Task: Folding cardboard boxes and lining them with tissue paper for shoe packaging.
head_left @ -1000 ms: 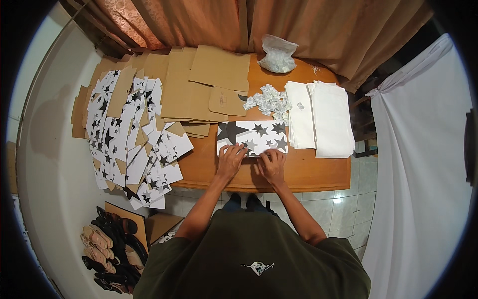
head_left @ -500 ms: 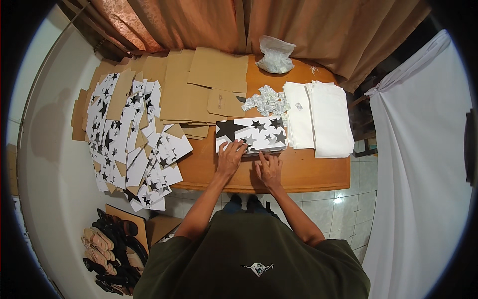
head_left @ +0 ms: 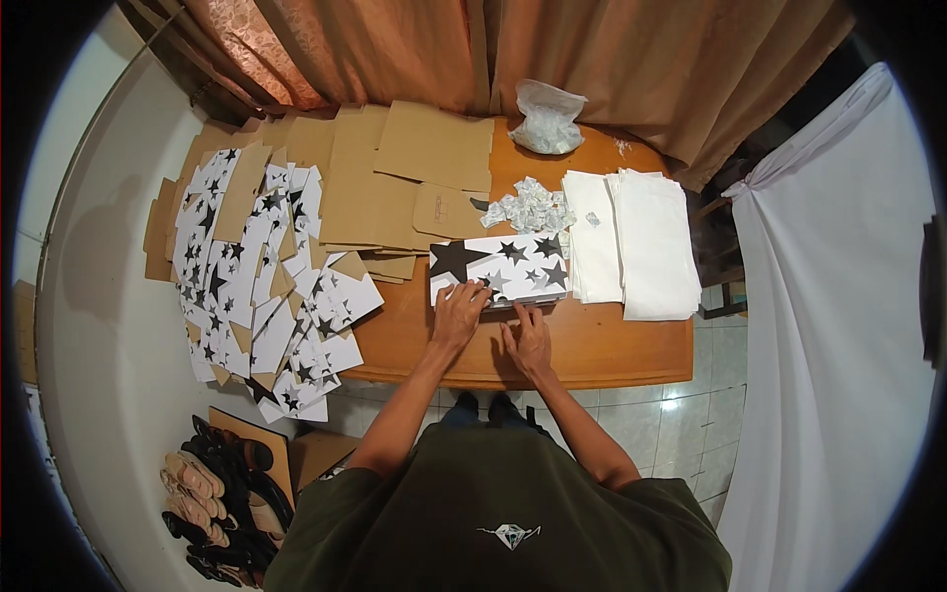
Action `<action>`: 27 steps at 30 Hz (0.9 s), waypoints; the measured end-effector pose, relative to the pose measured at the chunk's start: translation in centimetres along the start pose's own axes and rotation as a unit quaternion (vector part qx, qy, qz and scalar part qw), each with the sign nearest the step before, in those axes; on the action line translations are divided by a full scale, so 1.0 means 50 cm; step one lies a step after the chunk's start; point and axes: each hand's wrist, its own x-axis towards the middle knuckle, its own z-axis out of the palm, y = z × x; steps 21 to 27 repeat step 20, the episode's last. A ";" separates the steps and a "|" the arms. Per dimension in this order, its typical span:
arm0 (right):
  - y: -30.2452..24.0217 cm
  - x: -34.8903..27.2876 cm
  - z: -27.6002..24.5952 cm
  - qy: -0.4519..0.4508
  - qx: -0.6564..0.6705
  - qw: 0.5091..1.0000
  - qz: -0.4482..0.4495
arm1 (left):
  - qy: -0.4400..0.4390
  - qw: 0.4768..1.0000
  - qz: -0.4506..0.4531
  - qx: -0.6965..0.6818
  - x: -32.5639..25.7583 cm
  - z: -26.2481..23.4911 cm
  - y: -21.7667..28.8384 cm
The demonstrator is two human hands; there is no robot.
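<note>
A white cardboard box point(head_left: 505, 259) printed with black and grey stars lies closed in front of me at the middle of the table. My left hand point(head_left: 459, 314) rests its fingers flat on the box's lid at the near left corner. At the near long side, my right hand point(head_left: 530, 345) touches the lid's edge with an outstretched index finger, and its thumb stands apart. Neither hand grips anything. The near face of the box is mostly hidden from above.
Star-printed card pieces point(head_left: 219, 266) and flat brown cardboard sheets point(head_left: 370, 202) cover the table's left. Small sachets point(head_left: 533, 207), a clear plastic bag point(head_left: 547, 123) and stacks of white paper point(head_left: 653, 247) sit beyond and right. Shoes point(head_left: 227, 483) are piled lower left.
The dark gap along the box's near edge has narrowed as the lid sits lower. My right thumb has spread away from the fingers; the left hand has barely moved.
</note>
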 end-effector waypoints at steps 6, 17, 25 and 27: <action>0.017 0.010 0.005 -0.012 0.075 0.997 0.029 | -0.013 1.000 0.000 0.004 -0.009 0.007 -0.004; 0.040 0.021 0.005 0.011 -0.035 0.998 -0.049 | -0.025 0.999 0.004 -0.021 -0.005 0.012 -0.007; 0.045 0.033 0.009 0.027 -0.047 0.997 -0.058 | -0.049 0.998 0.026 -0.004 -0.008 0.021 -0.021; 0.045 0.033 0.009 0.027 -0.047 0.997 -0.058 | -0.049 0.998 0.026 -0.004 -0.008 0.021 -0.021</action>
